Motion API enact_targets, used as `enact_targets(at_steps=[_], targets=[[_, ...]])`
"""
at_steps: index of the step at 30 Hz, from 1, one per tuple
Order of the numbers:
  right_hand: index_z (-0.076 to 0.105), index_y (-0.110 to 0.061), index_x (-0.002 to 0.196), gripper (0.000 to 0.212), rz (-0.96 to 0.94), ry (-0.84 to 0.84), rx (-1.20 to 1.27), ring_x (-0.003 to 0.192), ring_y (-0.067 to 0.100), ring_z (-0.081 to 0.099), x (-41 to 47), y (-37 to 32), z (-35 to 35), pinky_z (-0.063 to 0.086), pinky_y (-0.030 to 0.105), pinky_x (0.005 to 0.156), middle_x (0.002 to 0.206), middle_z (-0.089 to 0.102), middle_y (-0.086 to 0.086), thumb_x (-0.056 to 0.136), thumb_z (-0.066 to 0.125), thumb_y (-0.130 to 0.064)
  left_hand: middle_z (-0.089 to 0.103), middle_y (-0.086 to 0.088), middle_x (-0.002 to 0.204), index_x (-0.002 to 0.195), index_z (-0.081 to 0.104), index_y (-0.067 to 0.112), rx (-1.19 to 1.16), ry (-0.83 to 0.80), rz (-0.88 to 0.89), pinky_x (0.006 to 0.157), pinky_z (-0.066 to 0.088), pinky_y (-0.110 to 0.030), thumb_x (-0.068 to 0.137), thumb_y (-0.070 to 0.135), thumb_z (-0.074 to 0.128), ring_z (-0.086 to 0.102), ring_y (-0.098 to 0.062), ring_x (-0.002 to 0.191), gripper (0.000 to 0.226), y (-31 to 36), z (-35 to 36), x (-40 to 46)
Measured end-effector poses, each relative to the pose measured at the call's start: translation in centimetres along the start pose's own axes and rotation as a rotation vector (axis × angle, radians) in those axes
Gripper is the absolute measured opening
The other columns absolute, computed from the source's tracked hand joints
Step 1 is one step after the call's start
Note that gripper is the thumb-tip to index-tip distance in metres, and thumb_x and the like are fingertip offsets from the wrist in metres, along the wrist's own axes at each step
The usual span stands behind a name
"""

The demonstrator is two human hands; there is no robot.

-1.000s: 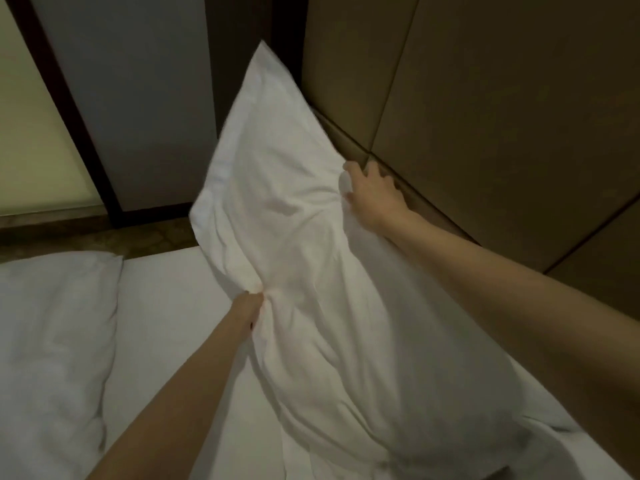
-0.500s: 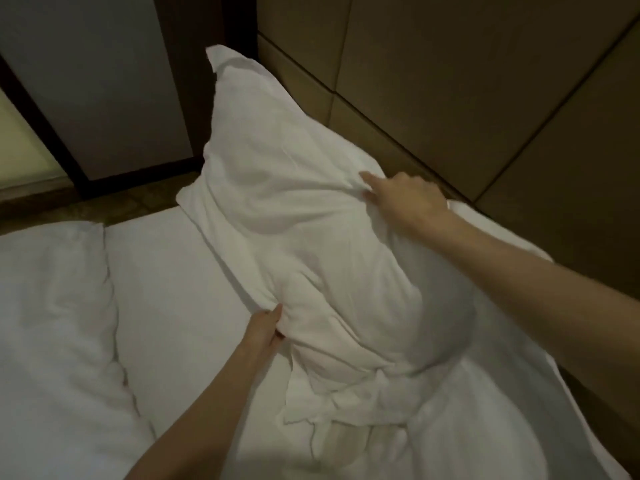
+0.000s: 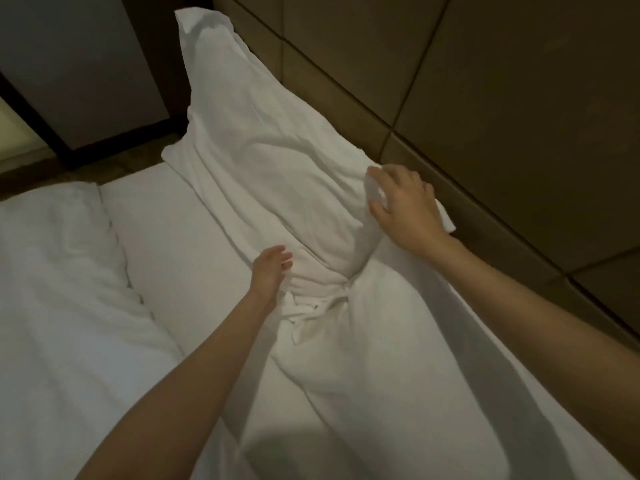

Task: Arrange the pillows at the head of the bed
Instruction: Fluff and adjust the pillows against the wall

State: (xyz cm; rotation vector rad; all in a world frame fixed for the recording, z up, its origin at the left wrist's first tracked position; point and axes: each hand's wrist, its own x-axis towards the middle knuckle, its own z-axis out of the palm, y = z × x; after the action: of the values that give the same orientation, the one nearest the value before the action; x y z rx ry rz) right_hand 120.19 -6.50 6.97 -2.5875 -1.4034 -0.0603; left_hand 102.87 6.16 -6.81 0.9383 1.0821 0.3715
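A white pillow (image 3: 263,161) lies slanted along the brown headboard (image 3: 485,116), its far corner propped up against the wall. A second white pillow (image 3: 398,358) lies nearer to me along the same headboard, and the two ends meet in a bunch of creased fabric. My right hand (image 3: 405,206) rests flat on the far pillow's near corner by the headboard, fingers spread. My left hand (image 3: 272,268) touches that pillow's lower edge with its fingers loose and apart, holding nothing.
The white bed sheet (image 3: 166,237) stretches left of the pillows. A bulky white duvet or pillow (image 3: 52,271) lies at the far left. Beyond the bed's edge are a dark floor strip (image 3: 104,164) and a grey panel (image 3: 76,64).
The far pillow has come down from upright in my hands to lying against the headboard. Both hands have loosened their grip, and the right hand has slid to the pillow's near corner.
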Motion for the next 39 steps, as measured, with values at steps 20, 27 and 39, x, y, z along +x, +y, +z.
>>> enact_targets(at_steps=[20, 27, 39], targets=[[0.046, -0.013, 0.091, 0.024, 0.462, 0.102, 0.453, 0.067, 0.032, 0.06, -26.2, 6.9, -1.1, 0.047, 0.041, 0.056, 0.074, 0.061, 0.012, 0.096, 0.047, -0.037, 0.029, 0.009, 0.157, 0.149, 0.023, 0.039, -0.097, -0.209, -0.005, 0.118, 0.025, -0.047, 0.099, 0.038, 0.04, 0.031, -0.016, 0.142, 0.053, -10.4, 6.3, -20.3], [0.046, -0.016, 0.086, 0.021, 0.385, 0.301, 0.525, 0.061, 0.031, 0.056, -21.7, 7.3, -4.8, 0.043, 0.037, 0.056, 0.064, 0.058, 0.011, 0.096, 0.048, -0.034, 0.037, 0.008, 0.154, 0.146, 0.035, 0.033, -0.264, -0.255, 0.112, 0.116, 0.03, -0.047, 0.099, 0.034, 0.042, 0.037, -0.02, 0.14, 0.048, -5.5, 8.8, -18.7], [0.046, -0.019, 0.112, 0.024, 0.369, 0.064, 0.263, 0.074, 0.018, 0.058, -24.2, 10.0, -0.9, 0.046, 0.032, 0.065, 0.095, 0.064, 0.001, 0.099, 0.04, -0.038, 0.035, 0.007, 0.154, 0.151, 0.017, 0.037, 0.412, -0.229, 0.046, 0.109, 0.032, -0.041, 0.096, 0.049, 0.038, 0.037, -0.023, 0.138, 0.06, -7.1, 11.1, -15.4]])
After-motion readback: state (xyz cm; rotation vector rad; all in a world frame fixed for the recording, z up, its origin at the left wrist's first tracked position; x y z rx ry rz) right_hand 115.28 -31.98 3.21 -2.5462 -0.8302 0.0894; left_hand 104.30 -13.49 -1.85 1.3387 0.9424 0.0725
